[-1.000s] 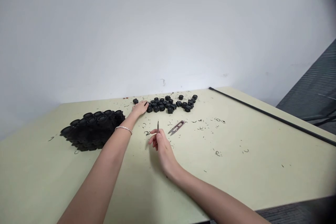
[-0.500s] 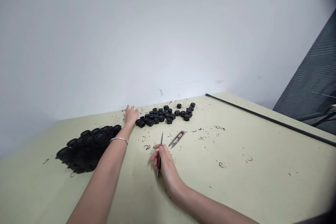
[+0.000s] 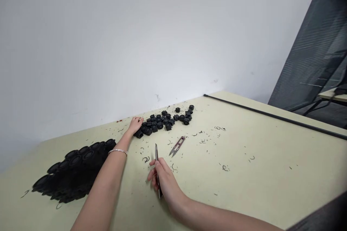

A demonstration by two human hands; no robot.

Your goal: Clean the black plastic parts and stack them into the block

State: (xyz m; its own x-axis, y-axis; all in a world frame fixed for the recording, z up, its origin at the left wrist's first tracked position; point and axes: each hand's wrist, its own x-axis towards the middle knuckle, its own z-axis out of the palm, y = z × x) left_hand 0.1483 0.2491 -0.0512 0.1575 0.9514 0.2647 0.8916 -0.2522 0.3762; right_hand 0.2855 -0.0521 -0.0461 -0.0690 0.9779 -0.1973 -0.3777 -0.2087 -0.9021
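My left hand (image 3: pixel 135 125) reaches far across the table to the left end of a cluster of small black ring-topped plastic parts (image 3: pixel 159 120). Its fingers stretch over the nearest parts, and their undersides are hidden. In my right hand (image 3: pixel 166 180) is a slim utility knife (image 3: pixel 156 155), tip pointing away from me. The thumb presses along it while the other fingers curl around. Just beyond that hand lie thread snips (image 3: pixel 177 146) with a purplish handle, touched by neither hand. A larger stack of black ring-topped parts (image 3: pixel 76 168) sits left of my left forearm.
Thin black trimmings (image 3: pixel 225 168) are scattered over the pale table (image 3: pixel 244 195). A long black rod (image 3: pixel 271 114) lies along the right side. The white wall (image 3: pixel 162 43) rises behind the table's back edge. Another table (image 3: pixel 332 95) stands at far right.
My left hand has gone from spread fingers beside the small black parts to resting over their left end. The knife stays in my right hand. The view has turned slightly right.
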